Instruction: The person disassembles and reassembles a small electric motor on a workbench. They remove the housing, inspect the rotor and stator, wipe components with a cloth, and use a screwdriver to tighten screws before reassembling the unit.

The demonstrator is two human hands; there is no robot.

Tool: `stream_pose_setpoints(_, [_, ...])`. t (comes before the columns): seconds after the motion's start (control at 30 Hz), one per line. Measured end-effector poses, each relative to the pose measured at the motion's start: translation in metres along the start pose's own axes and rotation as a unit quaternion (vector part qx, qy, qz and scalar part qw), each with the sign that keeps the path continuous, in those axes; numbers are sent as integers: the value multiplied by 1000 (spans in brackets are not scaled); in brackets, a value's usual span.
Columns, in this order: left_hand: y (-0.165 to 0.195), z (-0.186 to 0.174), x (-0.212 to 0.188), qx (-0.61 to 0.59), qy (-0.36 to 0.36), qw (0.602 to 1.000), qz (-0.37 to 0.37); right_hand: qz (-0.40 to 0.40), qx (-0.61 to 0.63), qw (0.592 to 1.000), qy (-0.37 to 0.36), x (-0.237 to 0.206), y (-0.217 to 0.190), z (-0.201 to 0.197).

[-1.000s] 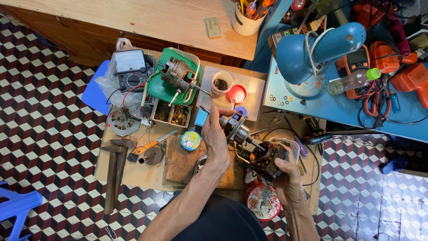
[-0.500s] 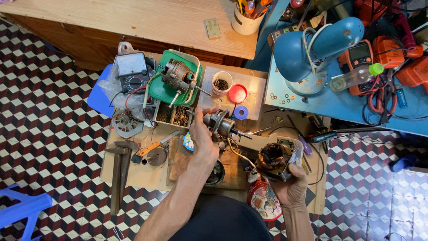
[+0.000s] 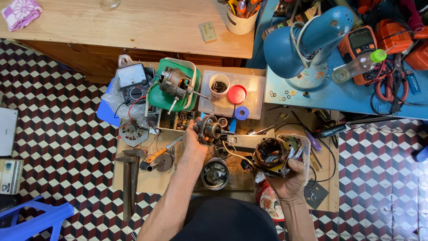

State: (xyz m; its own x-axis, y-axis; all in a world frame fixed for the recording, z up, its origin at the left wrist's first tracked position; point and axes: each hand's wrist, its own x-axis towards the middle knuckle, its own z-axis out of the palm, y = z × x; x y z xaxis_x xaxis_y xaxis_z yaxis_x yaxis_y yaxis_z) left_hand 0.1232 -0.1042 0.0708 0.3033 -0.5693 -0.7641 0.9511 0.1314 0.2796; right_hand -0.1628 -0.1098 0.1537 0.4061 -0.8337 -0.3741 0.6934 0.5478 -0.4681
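My left hand (image 3: pixel 192 143) grips a metal rotor with its shaft (image 3: pixel 209 130), held above the low wooden work board (image 3: pixel 151 178). My right hand (image 3: pixel 290 176) holds a round motor stator with copper windings (image 3: pixel 273 155) from below, its opening facing up. Thin wires (image 3: pixel 232 154) run from the stator toward the middle of the board. The two parts are apart, the rotor to the left of the stator. Below them stands an open round tin (image 3: pixel 216 174).
Another motor (image 3: pixel 174 85) lies on a green tray (image 3: pixel 157 99), next to an analog meter (image 3: pixel 132 79). A white cup (image 3: pixel 219 85), red lid (image 3: pixel 237 94) and blue tape roll (image 3: pixel 241 112) sit behind. A blue fan housing (image 3: pixel 307 40) stands on the blue bench. A hammer (image 3: pixel 127 176) lies left.
My left hand has drawn the rotor out of the stator and carried it left and back. My right hand kept the stator and turned its opening upward.
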Motion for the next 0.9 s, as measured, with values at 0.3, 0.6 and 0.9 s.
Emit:
stream_pose_setpoints(0.3, [-4, -7, -3, -44, -13, 999, -6, 0, 42, 998, 39, 15, 9, -5])
stream_pose_setpoints(0.6, [-13, -14, -12, 12, -4, 1000, 22, -23, 33, 997, 72, 13, -10, -17])
stream_pose_setpoints(0.9, [-20, -13, 4, 3, 52, 999, -8, 26, 69, 987, 143, -20, 45, -49])
